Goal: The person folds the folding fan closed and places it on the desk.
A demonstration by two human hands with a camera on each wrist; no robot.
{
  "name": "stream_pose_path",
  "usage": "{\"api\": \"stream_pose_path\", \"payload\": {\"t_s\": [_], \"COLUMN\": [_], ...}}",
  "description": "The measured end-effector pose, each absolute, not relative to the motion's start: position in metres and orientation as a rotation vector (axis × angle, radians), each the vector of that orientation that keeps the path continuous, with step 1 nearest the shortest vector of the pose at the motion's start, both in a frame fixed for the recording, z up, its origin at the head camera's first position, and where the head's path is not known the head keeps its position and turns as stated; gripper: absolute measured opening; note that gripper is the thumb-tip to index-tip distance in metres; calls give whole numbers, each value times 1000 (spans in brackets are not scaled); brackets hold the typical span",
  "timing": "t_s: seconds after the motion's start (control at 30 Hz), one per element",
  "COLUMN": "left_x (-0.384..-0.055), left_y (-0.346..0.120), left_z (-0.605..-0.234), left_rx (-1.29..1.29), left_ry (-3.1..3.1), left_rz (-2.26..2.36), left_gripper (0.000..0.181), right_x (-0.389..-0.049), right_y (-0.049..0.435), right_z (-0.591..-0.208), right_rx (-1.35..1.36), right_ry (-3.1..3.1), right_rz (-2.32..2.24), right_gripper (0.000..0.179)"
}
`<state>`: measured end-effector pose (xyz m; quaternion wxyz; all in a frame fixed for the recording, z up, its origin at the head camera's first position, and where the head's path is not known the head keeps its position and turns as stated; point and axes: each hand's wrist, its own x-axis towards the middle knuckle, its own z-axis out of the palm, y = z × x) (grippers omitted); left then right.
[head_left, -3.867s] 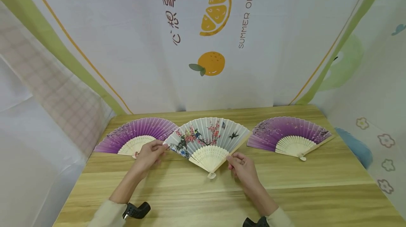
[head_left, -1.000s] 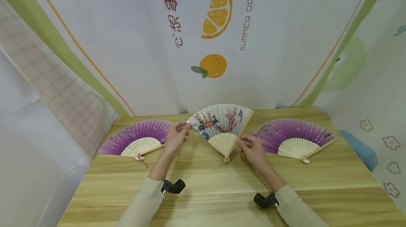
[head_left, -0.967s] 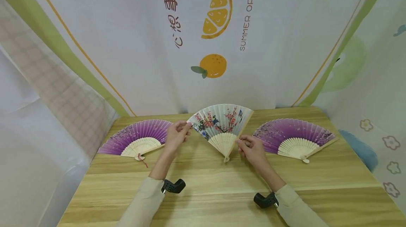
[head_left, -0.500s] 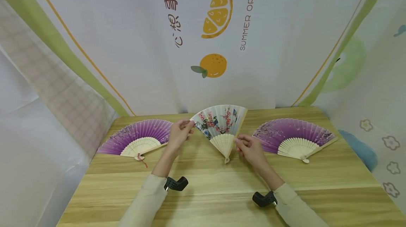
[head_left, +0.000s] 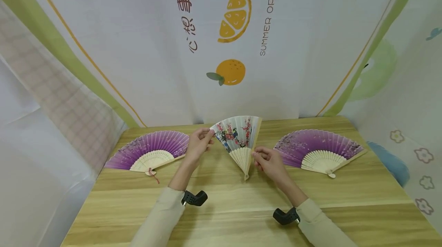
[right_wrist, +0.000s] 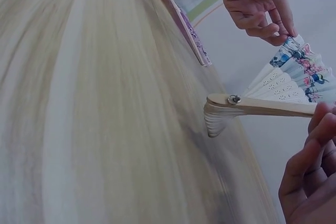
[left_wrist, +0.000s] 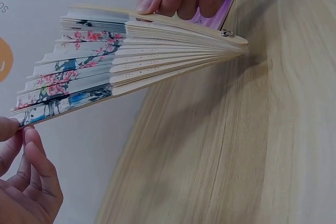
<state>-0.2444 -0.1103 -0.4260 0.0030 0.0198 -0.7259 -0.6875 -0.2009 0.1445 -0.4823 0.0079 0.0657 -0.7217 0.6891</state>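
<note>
In the head view, a white folding fan (head_left: 237, 134) printed with red blossoms and birds is held partly spread above the table. My left hand (head_left: 197, 144) pinches its upper left corner between thumb and fingers. The right hand (head_left: 271, 162) grips the outer stick on the other side, partway down. Bare pale ribs (left_wrist: 152, 59) run together to a metal rivet (right_wrist: 234, 99) at the pivot end, which points toward me. The left wrist view shows the pleats bunched closer near the right hand's stick. A shadow of the fan falls on the wood.
Two spread purple folding fans lie on the wooden table (head_left: 221, 216), one at the left (head_left: 152, 151) with a red cord (head_left: 153, 174), one at the right (head_left: 317, 151). A white printed curtain (head_left: 155, 66) hangs behind the table's far edge.
Both hands have lifted the white fan and carried it slightly right, then brought its sides closer together. Its spread is narrower than before. The purple fans stay put.
</note>
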Motion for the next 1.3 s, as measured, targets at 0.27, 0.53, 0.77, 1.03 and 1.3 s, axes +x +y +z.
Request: {"api": "stream_pose_path", "payload": {"t_s": [0.27, 0.53, 0.77, 1.03, 1.3], "left_x": [-246, -245, -248, -249, -244], "left_y": [-107, -104, -101, -98, -96], "left_z": [-425, -426, -427, -434, -435], "left_rx": [53, 30, 29, -4, -52], "left_ry": [-2268, -2258, -2239, -2235, -2276], "left_rz": [-2158, -2164, -2184, -2195, -2162], "left_gripper": [24, 21, 21, 18, 16], "right_x": [-200, -201, -199, -196, -192], "right_y": [142, 139, 136, 134, 132], "right_z": [-481, -481, -479, -481, -486], "right_rx": [259, 277, 275, 266, 231], "right_ry": [-2283, -2314, -2319, -2332, -2323], "right_rz": [2137, 2145, 2167, 2185, 2204], "right_gripper": [9, 11, 10, 8, 10]}}
